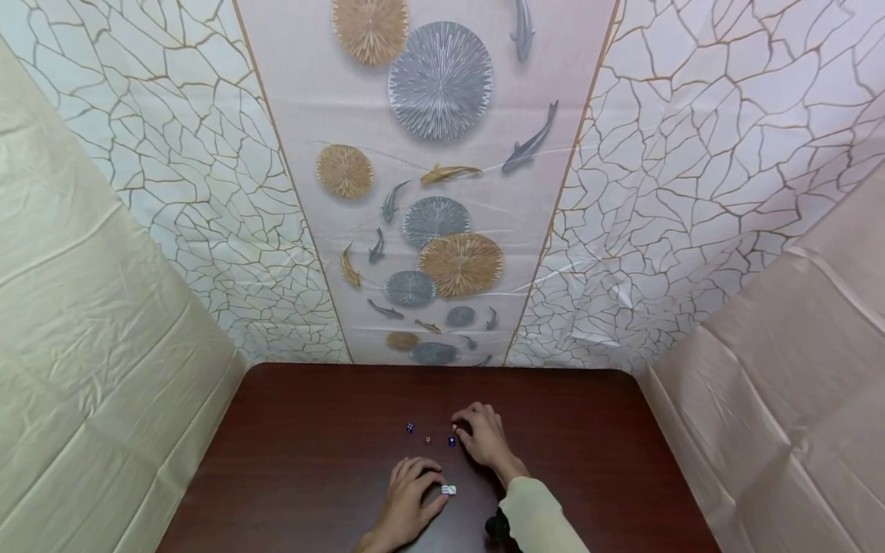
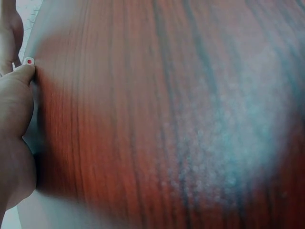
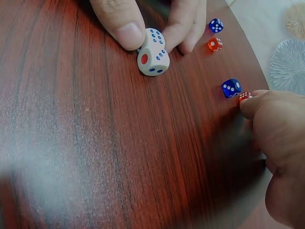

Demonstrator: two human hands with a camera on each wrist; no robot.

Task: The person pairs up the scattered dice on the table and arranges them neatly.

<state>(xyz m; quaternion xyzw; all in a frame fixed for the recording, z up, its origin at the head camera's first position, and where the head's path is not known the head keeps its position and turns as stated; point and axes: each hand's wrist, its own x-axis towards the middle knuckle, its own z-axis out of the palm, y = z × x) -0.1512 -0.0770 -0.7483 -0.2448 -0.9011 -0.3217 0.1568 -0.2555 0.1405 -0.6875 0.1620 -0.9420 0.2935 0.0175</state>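
Observation:
My left hand [image 1: 406,503] is low on the table, its thumb and forefinger at a pair of white dice [image 1: 449,490]. In the right wrist view these white dice [image 3: 153,63] sit one against the other, the rear one pinched between the left thumb and a finger. Farther forward and to the right, my right hand [image 1: 484,438] pinches a small red die [image 3: 244,97] between thumb and forefinger. A blue die [image 1: 452,442] lies right beside that pinch. The left wrist view catches one white die [image 2: 29,61] at the left thumb's tip.
Another red die [image 1: 428,440] and another blue die [image 1: 410,427] lie to the left of the right hand. The dark wooden table [image 1: 311,430] ends at a patterned cloth [image 1: 429,230] behind, with beige cloths hanging at both sides. A small black object [image 1: 496,527] shows beside the right sleeve.

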